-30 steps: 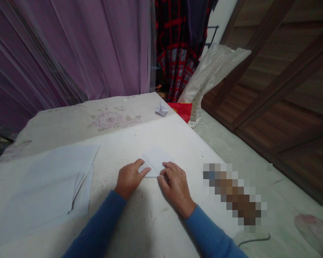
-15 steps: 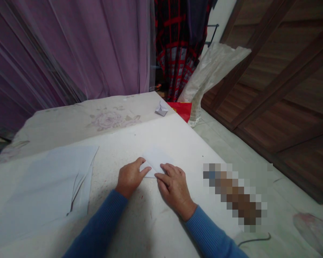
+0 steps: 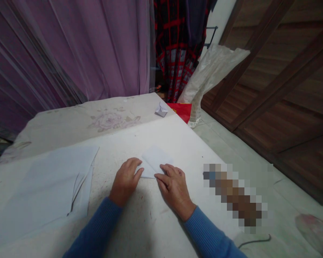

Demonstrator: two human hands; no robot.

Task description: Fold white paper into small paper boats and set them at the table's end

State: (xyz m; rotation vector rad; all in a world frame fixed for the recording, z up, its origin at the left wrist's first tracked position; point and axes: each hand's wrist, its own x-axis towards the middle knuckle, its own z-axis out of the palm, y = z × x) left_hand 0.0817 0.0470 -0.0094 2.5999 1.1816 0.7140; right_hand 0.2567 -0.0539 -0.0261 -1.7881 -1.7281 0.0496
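Observation:
A small sheet of white folded paper point(image 3: 156, 156) lies on the white tabletop in front of me, with a diagonal fold edge across it. My left hand point(image 3: 125, 180) is at its left corner. Thumb and fingers there stand apart, and I cannot tell whether they touch the paper. On the lower right side of the paper, the fingertips of my right hand point(image 3: 174, 188) hold it down against the table. Farther back, a small folded paper piece point(image 3: 161, 110) with a raised point sits near the table's right edge.
Several large white paper sheets point(image 3: 45, 190) lie on the left of the table point(image 3: 177, 139). A flower-patterned cloth point(image 3: 67, 123) covers its far part. Beyond the right edge are a red bag point(image 3: 183, 111), a pale plastic sheet point(image 3: 204, 77) and a blurred-out patch point(image 3: 233, 197).
My left hand has slid left and its thumb has come off the fold, showing more of the paper. My right hand stays in place on the paper.

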